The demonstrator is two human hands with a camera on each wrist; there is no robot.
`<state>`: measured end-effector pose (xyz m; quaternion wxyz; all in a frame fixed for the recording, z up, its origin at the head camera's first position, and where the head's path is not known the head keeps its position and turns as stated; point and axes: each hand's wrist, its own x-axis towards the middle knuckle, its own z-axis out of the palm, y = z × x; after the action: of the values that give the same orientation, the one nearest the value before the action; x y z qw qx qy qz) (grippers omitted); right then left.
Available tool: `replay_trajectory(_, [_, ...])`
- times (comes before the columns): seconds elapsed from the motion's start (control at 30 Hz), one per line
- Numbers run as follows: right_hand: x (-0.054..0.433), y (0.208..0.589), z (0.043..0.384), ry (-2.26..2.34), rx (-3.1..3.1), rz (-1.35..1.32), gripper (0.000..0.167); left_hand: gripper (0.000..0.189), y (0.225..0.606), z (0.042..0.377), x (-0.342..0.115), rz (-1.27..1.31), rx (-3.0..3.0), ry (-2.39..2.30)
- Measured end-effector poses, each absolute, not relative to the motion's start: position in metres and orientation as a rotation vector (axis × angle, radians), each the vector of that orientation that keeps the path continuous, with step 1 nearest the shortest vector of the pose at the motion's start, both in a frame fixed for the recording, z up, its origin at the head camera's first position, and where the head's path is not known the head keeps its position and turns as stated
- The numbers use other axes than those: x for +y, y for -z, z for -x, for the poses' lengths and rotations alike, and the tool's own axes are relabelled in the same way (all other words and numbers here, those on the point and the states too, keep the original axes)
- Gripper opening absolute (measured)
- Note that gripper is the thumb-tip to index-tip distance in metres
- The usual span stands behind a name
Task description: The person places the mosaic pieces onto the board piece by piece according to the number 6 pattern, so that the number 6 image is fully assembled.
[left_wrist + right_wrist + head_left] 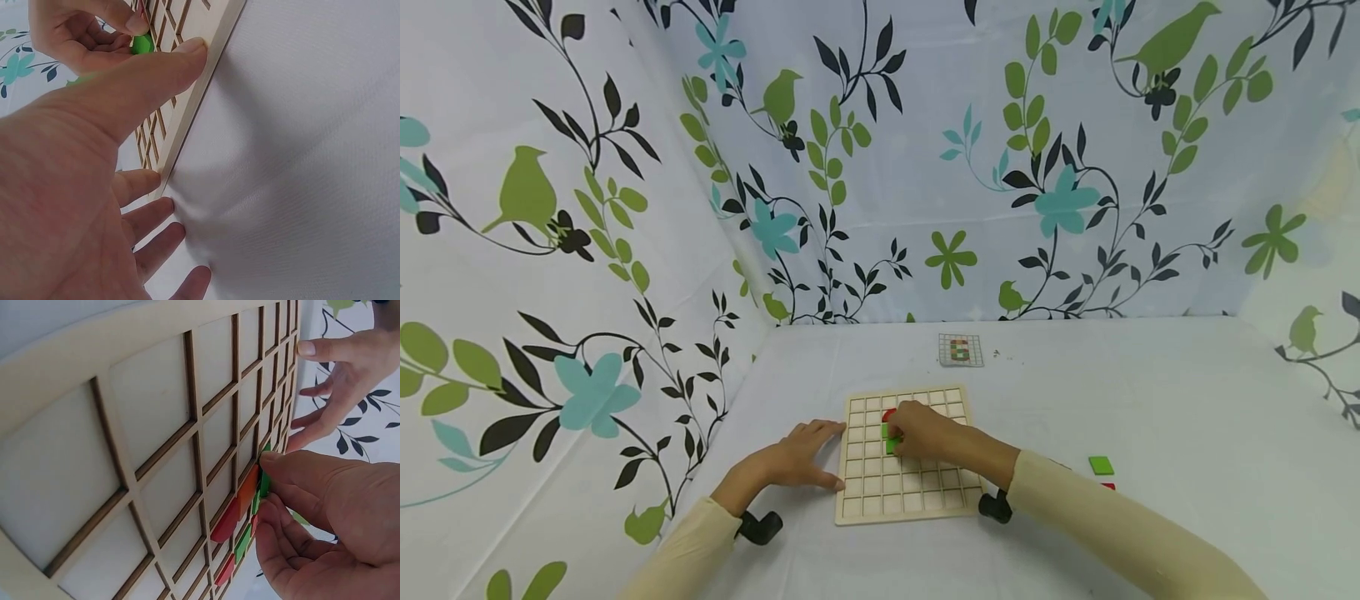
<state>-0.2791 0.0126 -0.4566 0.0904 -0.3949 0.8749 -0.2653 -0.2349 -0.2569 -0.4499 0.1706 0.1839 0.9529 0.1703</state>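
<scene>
A wooden grid board (859, 507) lies on the white table, its cells divided by raised strips. My right hand (925, 431) reaches over it and pinches a green square tile (265, 478) between thumb and fingers, tilted at the grid. Beside that tile, red (225, 522), orange (247, 491) and green (242, 544) tiles sit in cells, partly hidden by the hand in the head view. My left hand (797, 457) lies at the board's left edge with fingers spread. Its thumb (187, 55) touches the frame, and the other fingertips are along the edge.
Behind the board lies a small gridded card (960, 350) with a coloured pattern. To the right, a loose green tile (1101, 465) and a red tile (1107, 486) lie by the right sleeve, which partly covers the red one. A patterned curtain (880, 250) hangs behind.
</scene>
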Motion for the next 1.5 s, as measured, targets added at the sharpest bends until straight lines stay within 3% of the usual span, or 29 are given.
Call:
replay_trajectory(0.4, [0.007, 0.456, 0.279, 0.773, 2.598, 1.148, 0.014, 0.099, 0.45, 0.236, -0.257, -0.529, 2.703, -0.485])
replay_trajectory(0.8, [0.006, 0.458, 0.28, 0.747, 2.598, 1.105, 0.013, 0.099, 0.448, 0.235, -0.256, -0.518, 2.701, -0.481])
replay_trajectory(1.03, [0.005, 0.463, 0.277, 0.65, 2.676, 1.223, 0.009, 0.099, 0.449, 0.235, -0.255, -0.52, 2.695, -0.502])
replay_trajectory(1.3, [0.01, 0.466, 0.273, 0.529, 2.756, 1.284, 0.015, 0.098, 0.449, 0.234, -0.251, -0.518, 2.698, -0.507])
replay_trajectory(1.5, [0.024, 0.459, 0.271, 0.715, 2.703, 1.22, 0.024, 0.099, 0.45, 0.236, -0.253, -0.512, 2.703, -0.501])
